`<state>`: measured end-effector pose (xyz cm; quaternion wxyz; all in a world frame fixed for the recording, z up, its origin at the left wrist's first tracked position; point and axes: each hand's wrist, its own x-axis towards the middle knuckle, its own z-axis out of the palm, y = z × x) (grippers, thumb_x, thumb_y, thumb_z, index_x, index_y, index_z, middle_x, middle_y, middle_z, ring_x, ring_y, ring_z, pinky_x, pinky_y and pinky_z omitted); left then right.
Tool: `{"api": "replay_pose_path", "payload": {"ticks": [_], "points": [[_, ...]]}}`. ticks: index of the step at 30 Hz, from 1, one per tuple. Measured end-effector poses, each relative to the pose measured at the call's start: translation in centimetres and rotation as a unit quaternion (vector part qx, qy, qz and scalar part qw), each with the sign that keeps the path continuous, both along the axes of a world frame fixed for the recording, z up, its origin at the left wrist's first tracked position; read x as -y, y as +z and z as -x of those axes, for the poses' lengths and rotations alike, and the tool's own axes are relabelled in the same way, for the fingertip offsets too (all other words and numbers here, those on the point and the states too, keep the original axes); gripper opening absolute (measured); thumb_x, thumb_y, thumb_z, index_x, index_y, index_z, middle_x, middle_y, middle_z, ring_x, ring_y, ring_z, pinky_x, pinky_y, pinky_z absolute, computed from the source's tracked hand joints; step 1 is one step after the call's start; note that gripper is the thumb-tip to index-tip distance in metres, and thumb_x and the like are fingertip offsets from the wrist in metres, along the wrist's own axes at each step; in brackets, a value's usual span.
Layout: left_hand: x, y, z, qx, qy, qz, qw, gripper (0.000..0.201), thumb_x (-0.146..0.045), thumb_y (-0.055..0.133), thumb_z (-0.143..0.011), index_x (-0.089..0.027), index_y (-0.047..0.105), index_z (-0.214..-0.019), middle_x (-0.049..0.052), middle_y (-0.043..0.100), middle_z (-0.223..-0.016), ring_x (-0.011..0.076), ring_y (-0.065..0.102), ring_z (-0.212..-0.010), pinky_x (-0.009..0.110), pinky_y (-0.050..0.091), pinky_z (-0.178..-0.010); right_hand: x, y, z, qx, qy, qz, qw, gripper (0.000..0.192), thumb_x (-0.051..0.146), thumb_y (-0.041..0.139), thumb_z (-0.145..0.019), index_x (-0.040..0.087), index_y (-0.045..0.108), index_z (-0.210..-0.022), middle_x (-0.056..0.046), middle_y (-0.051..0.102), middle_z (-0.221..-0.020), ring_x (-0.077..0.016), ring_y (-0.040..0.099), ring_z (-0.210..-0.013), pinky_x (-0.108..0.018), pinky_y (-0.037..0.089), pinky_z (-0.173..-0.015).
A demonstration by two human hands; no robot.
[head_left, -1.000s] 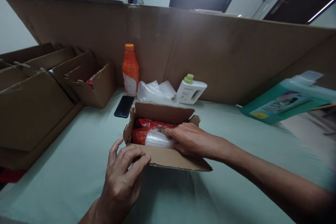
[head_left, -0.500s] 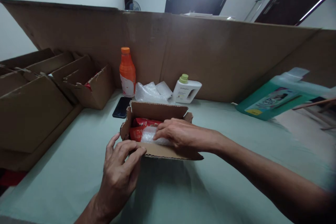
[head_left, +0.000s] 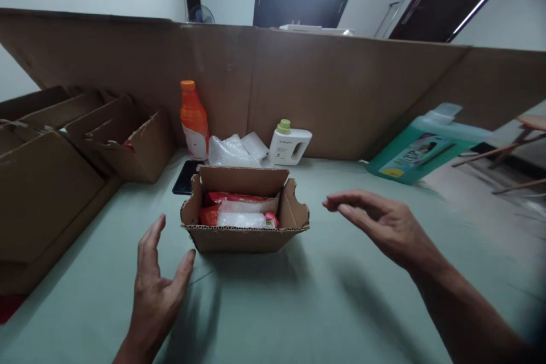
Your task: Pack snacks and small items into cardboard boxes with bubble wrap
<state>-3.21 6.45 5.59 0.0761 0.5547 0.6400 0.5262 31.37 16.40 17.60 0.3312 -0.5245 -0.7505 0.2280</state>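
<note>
A small cardboard box [head_left: 239,240] with its top open stands in front of me on the green cloth. Inside lie red packets [head_left: 234,198] and a bubble-wrapped item [head_left: 241,220], with a small red-and-green thing [head_left: 271,220] at its right end. My left hand [head_left: 160,281] is off the box's left front corner, fingers apart and holding nothing. To the right of the box, my right hand [head_left: 379,222] hovers above the cloth, its thumb parted from its outstretched fingers, also with nothing in it.
Behind the box are a phone [head_left: 186,177], an orange bottle [head_left: 194,122], loose bubble wrap [head_left: 232,151] and a white bottle [head_left: 290,144]. A green liquid jug [head_left: 420,151] leans at right. Cardboard boxes [head_left: 51,193] line the left; a cardboard wall [head_left: 324,91] closes the back.
My right hand has come out of the box and moved right. The left hand has let go of the box's front edge and drawn back left. The view has shifted slightly.
</note>
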Motion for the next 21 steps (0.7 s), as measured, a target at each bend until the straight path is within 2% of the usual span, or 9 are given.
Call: {"api": "replay_pose_path", "payload": {"ticks": [2, 4, 7, 9, 12, 14, 18, 21], "points": [[0.2, -1.5, 0.7, 0.101, -0.022, 0.071, 0.992, 0.073, -0.041, 0.066, -0.089, -0.036, 0.032, -0.153, 0.010, 0.042, -0.155, 0.0348, 0.046, -0.137, 0.061, 0.037, -0.114, 1.4, -3.3, -1.6, -0.027, -0.030, 0.048, 0.998, 0.030, 0.045, 0.065, -0.085, 0.020, 0.074, -0.100, -0.008, 0.077, -0.096, -0.0239, 0.072, -0.090, -0.040, 0.057, -0.084], [0.1, -2.4, 0.7, 0.173, -0.045, 0.103, 0.978, 0.076, -0.046, 0.068, -0.087, -0.036, 0.032, -0.153, 0.010, 0.041, -0.155, 0.0353, 0.043, -0.140, 0.061, 0.036, -0.115, 2.6, -6.8, -1.5, -0.043, -0.019, 0.099, 0.994, 0.036, 0.039, 0.065, -0.083, 0.019, 0.070, -0.113, -0.011, 0.075, -0.108, -0.0248, 0.071, -0.096, -0.040, 0.057, -0.082], [-0.5, -2.9, -0.2, 0.234, -0.064, 0.146, 0.959, 0.078, -0.051, 0.071, -0.083, -0.036, 0.035, -0.151, 0.009, 0.043, -0.152, 0.0356, 0.043, -0.140, 0.060, 0.035, -0.116, 3.6, -11.1, 0.8, -0.080, 0.013, 0.134, 0.988, 0.059, 0.031, 0.066, -0.078, 0.017, 0.056, -0.135, -0.016, 0.066, -0.130, -0.0271, 0.065, -0.113, -0.040, 0.056, -0.085], [-0.9, -2.9, -1.0, 0.256, -0.086, 0.174, 0.947, 0.077, -0.053, 0.072, -0.081, -0.035, 0.038, -0.148, 0.009, 0.048, -0.148, 0.0342, 0.049, -0.134, 0.057, 0.040, -0.114, 3.5, -12.8, 2.6, -0.103, 0.023, 0.125, 0.987, 0.071, 0.032, 0.069, -0.076, 0.015, 0.049, -0.141, -0.018, 0.059, -0.139, -0.0291, 0.060, -0.120, -0.041, 0.054, -0.089], [-1.5, -2.7, -1.9, 0.264, -0.122, 0.187, 0.938, 0.070, -0.054, 0.071, -0.081, -0.032, 0.045, -0.141, 0.007, 0.055, -0.138, 0.0293, 0.057, -0.126, 0.046, 0.048, -0.109, 3.0, -14.1, 4.5, -0.125, 0.019, 0.106, 0.986, 0.071, 0.032, 0.072, -0.075, 0.017, 0.048, -0.141, -0.017, 0.055, -0.142, -0.0310, 0.055, -0.125, -0.042, 0.052, -0.093], [-1.9, -2.6, -2.1, 0.260, -0.120, 0.185, 0.940, 0.070, -0.054, 0.074, -0.077, -0.029, 0.049, -0.137, 0.006, 0.058, -0.134, 0.0283, 0.059, -0.121, 0.043, 0.051, -0.105, 2.8, -14.3, 5.2, -0.137, 0.023, 0.094, 0.986, 0.069, 0.028, 0.073, -0.075, 0.019, 0.049, -0.139, -0.015, 0.058, -0.139, -0.0308, 0.055, -0.124, -0.042, 0.050, -0.096], [-2.0, -2.5, -2.6, 0.252, -0.106, 0.179, 0.945, 0.076, -0.056, 0.078, -0.070, -0.027, 0.051, -0.134, 0.007, 0.060, -0.131, 0.0314, 0.059, -0.122, 0.044, 0.053, -0.103, 3.6, -13.9, 5.6, -0.145, 0.042, 0.069, 0.986, 0.059, 0.020, 0.066, -0.081, 0.022, 0.051, -0.137, -0.010, 0.062, -0.132, -0.0283, 0.055, -0.123, -0.042, 0.046, -0.102], [-0.2, -3.2, -2.9, 0.247, -0.105, 0.185, 0.945, 0.070, -0.057, 0.071, -0.078, -0.028, 0.050, -0.138, 0.006, 0.061, -0.132, 0.0328, 0.059, -0.124, 0.046, 0.053, -0.104, 5.7, -13.3, 5.2, -0.141, 0.031, 0.052, 0.988, 0.061, 0.015, 0.062, -0.083, 0.024, 0.048, -0.142, -0.010, 0.059, -0.138, -0.0279, 0.052, -0.127, -0.043, 0.042, -0.108]]}}
